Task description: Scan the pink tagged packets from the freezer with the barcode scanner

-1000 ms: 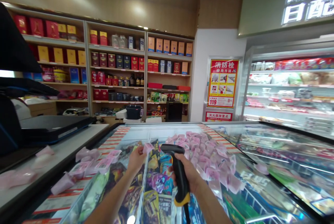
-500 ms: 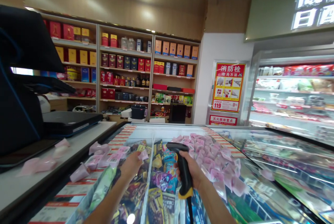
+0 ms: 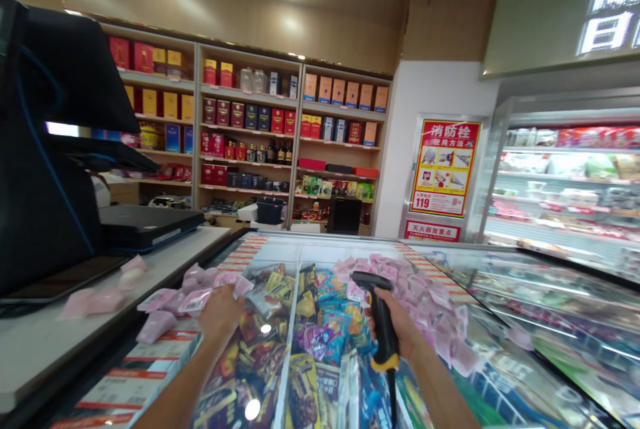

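Observation:
My right hand point(image 3: 395, 322) is wrapped around the grip of a black and yellow barcode scanner point(image 3: 384, 329). The scanner's head points forward and left, and its cable hangs down. Over the left side of the freezer, my left hand point(image 3: 220, 312) has its fingers closed on a small pink plastic tub point(image 3: 243, 286). More pink tubs, some with labels, lie by that hand in a left group point(image 3: 170, 302). A larger heap of pink tubs point(image 3: 415, 296) covers the right part of the glass, beyond the scanner.
Bagged frozen goods point(image 3: 260, 349) lie beneath the freezer's glass lid. A checkout terminal point(image 3: 75, 136) stands on the white counter point(image 3: 30, 362) at left, with a few pink tubs. Behind are shelves of boxed goods point(image 3: 245, 116); a lit chiller point(image 3: 565, 182) is at right.
My left hand has moved left with a pink tub, to the left group. The scanner in my right hand has shifted slightly right in view. The camera view has turned a little left.

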